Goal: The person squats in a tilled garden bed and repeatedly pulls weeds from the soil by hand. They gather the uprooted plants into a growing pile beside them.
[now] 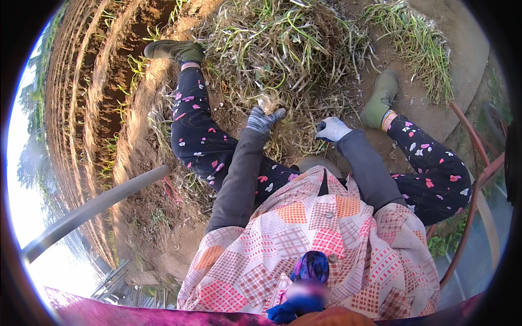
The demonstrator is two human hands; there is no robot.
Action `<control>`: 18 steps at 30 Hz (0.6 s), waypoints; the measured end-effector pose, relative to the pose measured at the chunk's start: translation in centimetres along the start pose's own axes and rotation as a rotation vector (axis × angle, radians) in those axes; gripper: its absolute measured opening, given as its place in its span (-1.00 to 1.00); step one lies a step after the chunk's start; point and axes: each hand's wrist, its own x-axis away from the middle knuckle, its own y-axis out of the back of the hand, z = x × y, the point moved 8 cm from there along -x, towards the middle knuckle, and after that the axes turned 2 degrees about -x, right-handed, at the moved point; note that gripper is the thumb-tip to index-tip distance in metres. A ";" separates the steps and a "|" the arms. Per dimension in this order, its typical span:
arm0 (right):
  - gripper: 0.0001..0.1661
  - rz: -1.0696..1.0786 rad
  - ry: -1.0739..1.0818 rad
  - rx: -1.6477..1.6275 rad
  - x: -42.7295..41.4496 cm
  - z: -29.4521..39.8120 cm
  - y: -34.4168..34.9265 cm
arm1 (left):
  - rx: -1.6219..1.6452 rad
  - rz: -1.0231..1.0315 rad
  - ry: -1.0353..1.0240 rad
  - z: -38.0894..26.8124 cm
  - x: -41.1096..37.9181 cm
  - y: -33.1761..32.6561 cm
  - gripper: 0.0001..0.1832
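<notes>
My left hand (pixel 265 119), in a grey knitted work glove, grips a small bunch of onion-like plants (pixel 270 103). Pale, dry, fibrous ends stick up past the fingers, and wispy strands hang below the thumb. To the right, apart from it, my right hand (pixel 333 128) wears a whitish glove with a dark blue palm. Its fingers curl towards the thumb; whether anything thin lies between them is hidden. Just beyond both hands lies a large heap of onion-like plants (pixel 285 45), with long green leaves, withered stalks and soil-covered roots. Loose dry trimmings (pixel 301 136) litter the ground beneath my hands.
A smaller pile of green-leaved plants (pixel 428 57) lies at the far right. My green shoes (pixel 381 98) flank the big heap. Ploughed soil rows (pixel 81 102) run along the left. A grey pole (pixel 98 212) slants in there; a rusty red metal frame (pixel 475 183) stands by my right leg.
</notes>
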 end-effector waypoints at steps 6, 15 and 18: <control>-0.77 0.330 0.199 -0.541 3.5 6.3 3.1 | -1.054 0.373 -0.208 1.0 1.2 -7.5 -0.63; -0.54 -0.916 -0.118 -0.173 -2.2 -6.9 18.4 | 0.103 0.062 0.108 0.1 0.7 -4.6 -0.78; -0.21 -1.022 -0.194 -0.219 -4.7 -10.1 20.6 | 0.161 0.171 0.099 -1.0 0.9 -5.0 -0.83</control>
